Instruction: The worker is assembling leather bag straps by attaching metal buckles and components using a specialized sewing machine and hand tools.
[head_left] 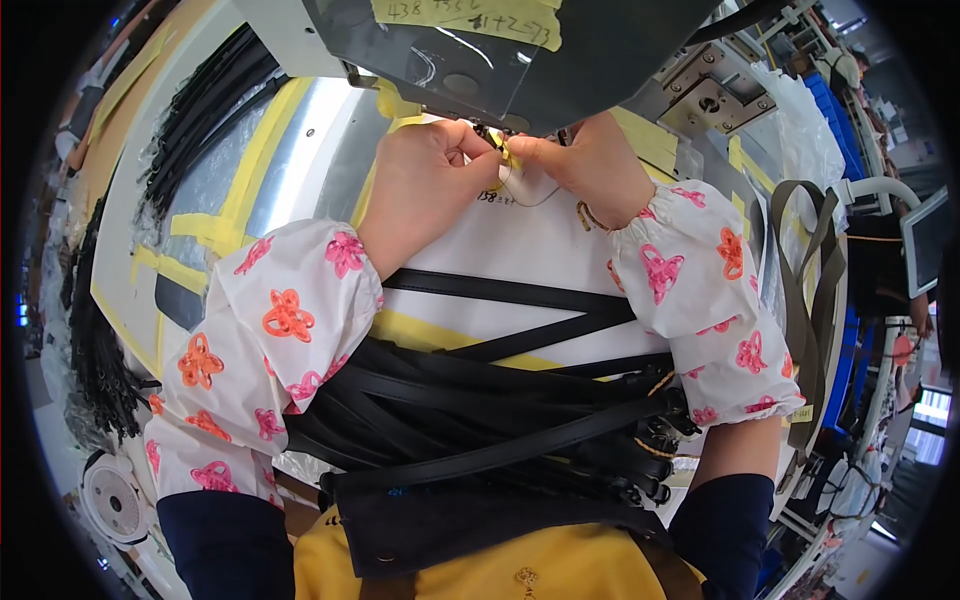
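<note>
Both my hands meet under the dark head of a machine (600, 60), close to its small metal parts. My left hand (420, 185) is closed, thumb and forefinger pinched at a small spot I cannot make out. From the other side my right hand (608, 172) reaches in with its thumb pointing at the left fingertips; its other fingers are partly hidden, and it seems to pinch too. Something small and yellowish shows between the fingertips. Below them lies a white work surface (500, 240), crossed by flat black straps (500, 290).
A thick bundle of black straps (480, 410) lies against my front. More black straps (215, 110) hang at the far left beside yellow tape (250, 180). A metal block (708, 100) stands at the right. Grey-brown straps (805, 270) hang near a screen (930, 240).
</note>
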